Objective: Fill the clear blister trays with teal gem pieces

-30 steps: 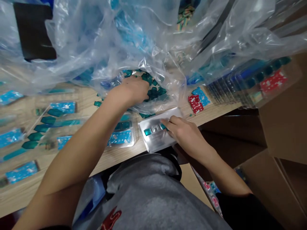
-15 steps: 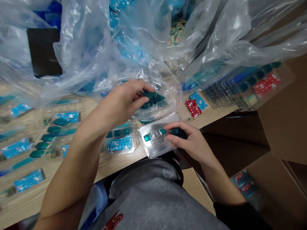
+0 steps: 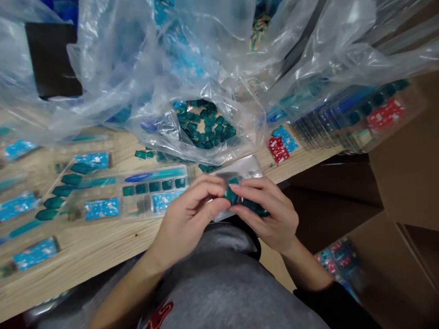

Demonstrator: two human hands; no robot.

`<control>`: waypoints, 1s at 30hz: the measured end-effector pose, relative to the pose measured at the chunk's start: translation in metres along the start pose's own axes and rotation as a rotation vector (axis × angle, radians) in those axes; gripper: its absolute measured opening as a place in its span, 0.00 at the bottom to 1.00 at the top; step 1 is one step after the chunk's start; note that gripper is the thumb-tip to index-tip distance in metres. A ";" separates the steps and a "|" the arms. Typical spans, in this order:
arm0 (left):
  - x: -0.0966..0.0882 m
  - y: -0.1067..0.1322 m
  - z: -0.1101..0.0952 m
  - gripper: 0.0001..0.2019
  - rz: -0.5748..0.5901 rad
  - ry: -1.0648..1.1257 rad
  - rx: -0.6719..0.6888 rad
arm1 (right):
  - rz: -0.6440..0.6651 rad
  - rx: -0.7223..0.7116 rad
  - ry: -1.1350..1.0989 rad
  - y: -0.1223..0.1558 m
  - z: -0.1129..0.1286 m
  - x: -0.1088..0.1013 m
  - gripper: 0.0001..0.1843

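My left hand point(image 3: 192, 212) is pinched on a small glossy teal square piece point(image 3: 231, 195), with its fingertips touching those of my right hand. My right hand point(image 3: 274, 212) has its fingers closed around several dark teal square pieces point(image 3: 254, 208). Both hands meet over a shiny silvery plate or tray point(image 3: 252, 165), whose middle they mostly cover. Another teal piece point(image 3: 233, 181) shows just above the fingertips. Behind the plate, an open clear plastic bag point(image 3: 240, 145) contains many loose teal pieces point(image 3: 206, 128).
Clear plastic cases point(image 3: 187, 171) with teal squares and blue patterned packets lie on the wooden table point(image 3: 137, 235) at left. Red point(image 3: 278, 150) and blue point(image 3: 285, 138) packets lie right of the bag. Stacked cases point(image 3: 346, 121) stand farther right, near cardboard point(image 3: 384, 256).
My left hand has come down from the bag of teal pieces to the plate and now meets my right hand. The bag's contents are uncovered.
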State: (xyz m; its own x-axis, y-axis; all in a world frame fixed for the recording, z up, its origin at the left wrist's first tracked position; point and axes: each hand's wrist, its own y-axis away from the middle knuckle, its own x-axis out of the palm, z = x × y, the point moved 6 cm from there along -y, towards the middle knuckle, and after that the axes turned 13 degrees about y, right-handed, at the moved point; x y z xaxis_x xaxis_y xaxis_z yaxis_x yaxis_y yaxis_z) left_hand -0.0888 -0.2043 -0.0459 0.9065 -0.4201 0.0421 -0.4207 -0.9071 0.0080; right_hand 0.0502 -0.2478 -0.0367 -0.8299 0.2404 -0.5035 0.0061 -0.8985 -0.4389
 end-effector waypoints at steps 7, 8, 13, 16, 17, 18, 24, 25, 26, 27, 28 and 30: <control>0.002 0.029 0.028 0.07 -0.002 -0.188 0.008 | 0.208 0.101 0.243 0.019 -0.042 -0.021 0.13; 0.000 0.030 0.027 0.06 -0.007 -0.227 0.035 | 0.243 0.087 0.304 0.016 -0.047 -0.022 0.13; -0.005 0.027 0.020 0.06 0.020 -0.359 0.101 | 0.572 0.003 0.561 -0.002 -0.064 -0.002 0.16; -0.005 0.027 0.019 0.06 0.025 -0.385 0.127 | 0.701 0.011 0.616 -0.006 -0.068 0.008 0.18; -0.005 0.027 0.019 0.05 0.021 -0.392 0.131 | 0.699 0.020 0.586 -0.007 -0.068 0.007 0.18; -0.006 0.027 0.019 0.05 0.015 -0.398 0.133 | 0.665 0.036 0.528 -0.008 -0.067 0.005 0.17; -0.002 0.019 0.012 0.08 0.008 -0.394 0.145 | 0.422 0.334 -0.136 -0.005 -0.050 -0.009 0.21; 0.001 0.017 0.010 0.09 0.012 -0.405 0.159 | 0.436 0.407 -0.243 -0.002 -0.046 -0.006 0.22; 0.004 0.015 0.007 0.10 0.023 -0.422 0.180 | 0.451 0.477 -0.338 0.001 -0.043 -0.002 0.22; 0.007 0.014 0.003 0.12 0.041 -0.441 0.209 | 0.470 0.534 -0.419 0.003 -0.040 0.002 0.22; 0.010 0.013 0.000 0.13 0.062 -0.458 0.240 | 0.483 0.571 -0.476 0.005 -0.038 0.006 0.22; 0.015 0.011 -0.005 0.15 0.101 -0.471 0.290 | 0.493 0.562 -0.515 0.004 -0.033 0.009 0.23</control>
State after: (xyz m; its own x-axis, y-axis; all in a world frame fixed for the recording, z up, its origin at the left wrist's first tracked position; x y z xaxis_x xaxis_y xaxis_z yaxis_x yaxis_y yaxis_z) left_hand -0.0805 -0.2208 -0.0404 0.8078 -0.4104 -0.4232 -0.5398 -0.8034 -0.2512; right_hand 0.0615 -0.2376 -0.0674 -0.9529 -0.2913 -0.0840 0.2654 -0.9354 0.2335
